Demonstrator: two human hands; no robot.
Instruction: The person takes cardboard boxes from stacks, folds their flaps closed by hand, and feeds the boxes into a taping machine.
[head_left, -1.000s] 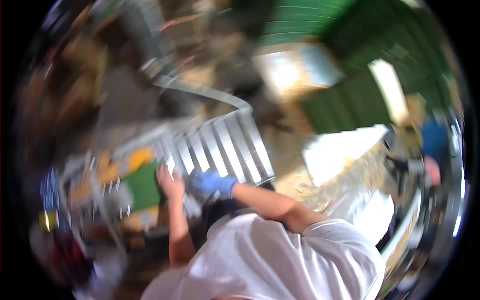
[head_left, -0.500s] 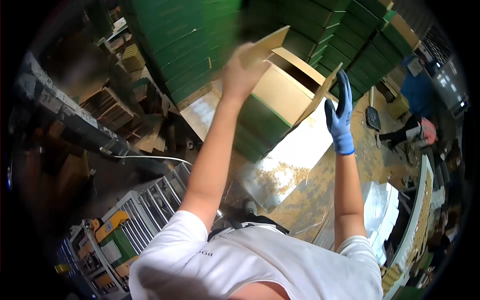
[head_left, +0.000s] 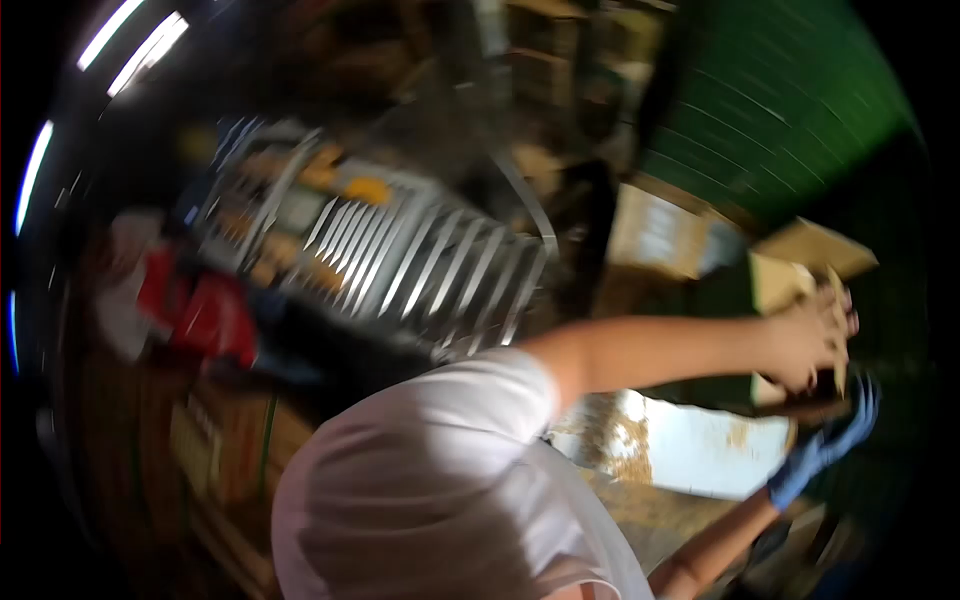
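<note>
Bare-skinned and blurred, the left hand (head_left: 808, 342) lies partly open over the box top, its fingers at an upright flap (head_left: 838, 335); whether they pinch it, I cannot tell. Half a second ago it was at the opposite flap, and has since crossed over. The right hand (head_left: 822, 455), in a blue glove, is open, fingers extended near the box's other end, with nothing visible in its hold.

The box (head_left: 772, 388) has tan cardboard flaps raised and splayed, with a dark gap between them; its lower sides are lost in shadow. It stands by a debris-strewn white sheet (head_left: 715, 450), near green cartons (head_left: 780, 100). The view has swung, bringing the roller conveyor (head_left: 415, 255) nearer the middle.
</note>
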